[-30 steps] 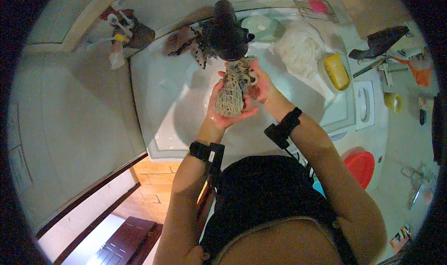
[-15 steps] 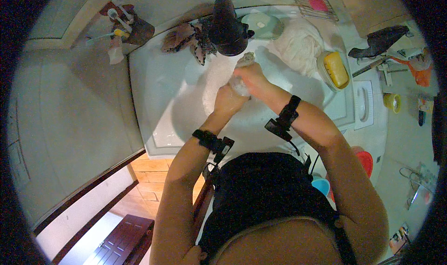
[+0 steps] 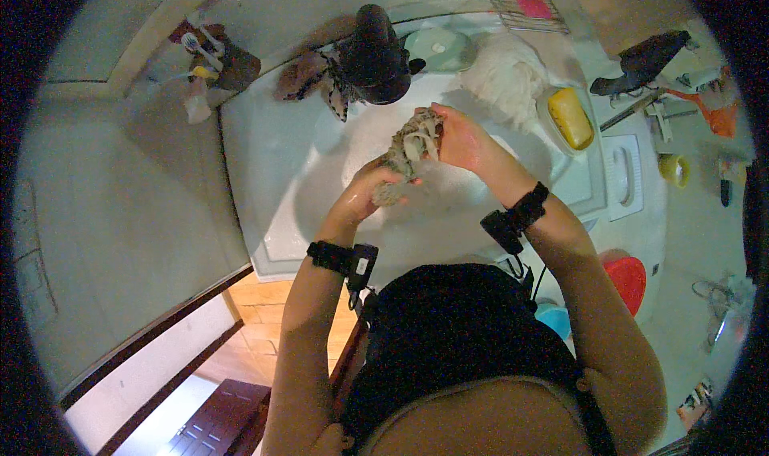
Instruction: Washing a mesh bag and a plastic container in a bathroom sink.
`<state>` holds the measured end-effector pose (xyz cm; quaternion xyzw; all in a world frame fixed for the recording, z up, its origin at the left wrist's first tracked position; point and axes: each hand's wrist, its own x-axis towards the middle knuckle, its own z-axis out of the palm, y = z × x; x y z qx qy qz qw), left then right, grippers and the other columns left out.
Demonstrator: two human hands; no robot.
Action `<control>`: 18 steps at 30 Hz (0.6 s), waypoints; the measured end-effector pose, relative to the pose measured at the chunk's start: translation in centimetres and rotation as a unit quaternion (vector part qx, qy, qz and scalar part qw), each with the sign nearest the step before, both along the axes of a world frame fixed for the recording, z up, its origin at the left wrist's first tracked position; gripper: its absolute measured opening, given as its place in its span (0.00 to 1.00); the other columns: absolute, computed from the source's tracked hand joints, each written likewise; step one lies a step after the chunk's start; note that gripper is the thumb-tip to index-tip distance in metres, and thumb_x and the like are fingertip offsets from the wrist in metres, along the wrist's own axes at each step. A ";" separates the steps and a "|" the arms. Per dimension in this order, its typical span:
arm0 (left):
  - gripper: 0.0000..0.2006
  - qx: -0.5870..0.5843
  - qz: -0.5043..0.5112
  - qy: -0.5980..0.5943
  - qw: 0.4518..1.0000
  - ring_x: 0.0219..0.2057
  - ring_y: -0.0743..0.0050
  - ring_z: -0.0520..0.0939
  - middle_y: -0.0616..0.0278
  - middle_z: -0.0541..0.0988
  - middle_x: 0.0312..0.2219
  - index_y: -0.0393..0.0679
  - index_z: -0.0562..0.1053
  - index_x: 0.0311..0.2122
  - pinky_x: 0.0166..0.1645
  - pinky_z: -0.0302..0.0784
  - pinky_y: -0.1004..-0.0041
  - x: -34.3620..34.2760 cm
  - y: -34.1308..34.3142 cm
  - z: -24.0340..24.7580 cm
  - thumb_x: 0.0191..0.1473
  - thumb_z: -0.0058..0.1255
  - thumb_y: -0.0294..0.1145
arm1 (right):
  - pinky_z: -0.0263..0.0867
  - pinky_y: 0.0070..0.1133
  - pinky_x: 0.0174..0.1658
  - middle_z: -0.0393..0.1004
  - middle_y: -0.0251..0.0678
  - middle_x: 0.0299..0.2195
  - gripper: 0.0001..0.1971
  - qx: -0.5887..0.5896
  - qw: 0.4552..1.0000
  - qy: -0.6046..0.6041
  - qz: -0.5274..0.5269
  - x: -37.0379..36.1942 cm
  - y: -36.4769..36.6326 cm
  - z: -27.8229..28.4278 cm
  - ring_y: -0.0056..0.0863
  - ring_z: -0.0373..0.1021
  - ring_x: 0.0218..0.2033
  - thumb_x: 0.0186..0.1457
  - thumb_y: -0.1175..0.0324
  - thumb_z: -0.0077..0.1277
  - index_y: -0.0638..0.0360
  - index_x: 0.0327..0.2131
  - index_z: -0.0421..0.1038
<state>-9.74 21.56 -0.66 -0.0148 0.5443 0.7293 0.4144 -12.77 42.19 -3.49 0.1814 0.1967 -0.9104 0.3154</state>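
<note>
A wet, crumpled grey-and-cream patterned cloth [image 3: 412, 145] stretches between my two hands above the white sink basin [image 3: 416, 232]. My left hand [image 3: 367, 191] is closed round its lower end, and a bunched bit sticks out past the fingers. At the upper end my right hand [image 3: 466, 142] grips the cloth, thumb and fingers bent over it. Just beyond the hands stands a black faucet [image 3: 376, 59]. Dark patterned cloth [image 3: 308, 79] lies beside it on the left, and a white cloth [image 3: 506, 78] is heaped on the right of the basin.
A yellow soap bar [image 3: 570, 118] sits in a dish on the right rim. Behind the basin are a pale green round lid-like piece [image 3: 436, 49] and a wire rack [image 3: 529, 11]. A cup with brushes [image 3: 239, 67] stands at far left; red and blue basins are lower right.
My hands have moved apart, the left down and leftward, the right to the right. The cloth, earlier mostly hidden in my clasped hands, is now spread between them.
</note>
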 end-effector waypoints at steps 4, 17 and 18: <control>0.31 0.097 0.093 -0.056 0.989 0.41 0.54 0.69 0.50 0.66 0.41 0.32 0.55 0.47 0.40 0.67 0.63 1.1 -2.1 2.8 0.33 0.43 0.31 | 0.58 0.27 0.41 0.66 0.36 0.36 0.16 0.138 0.983 0.111 0.041 0.6 1.5 -0.3 0.28 0.63 0.38 0.48 0.60 0.41 0.57 0.39 0.63; 0.29 0.065 0.307 0.034 0.949 0.36 0.58 0.71 0.49 0.69 0.34 0.32 0.59 0.43 0.43 0.66 0.63 6.8 -9.2 3.6 0.29 0.45 0.32 | 0.54 0.32 0.45 0.65 0.46 0.39 0.21 0.556 0.352 0.590 0.468 3.5 -10.4 -9.3 0.40 0.61 0.41 0.42 0.59 0.40 0.63 0.38 0.64; 0.29 0.055 0.322 0.032 0.945 0.36 0.59 0.71 0.50 0.69 0.33 0.33 0.59 0.44 0.42 0.66 0.63 7.1 -9.2 3.4 0.29 0.46 0.31 | 0.55 0.35 0.44 0.66 0.46 0.39 0.22 0.455 0.321 0.610 0.564 3.9 -10.1 -8.6 0.42 0.62 0.40 0.45 0.53 0.38 0.61 0.38 0.65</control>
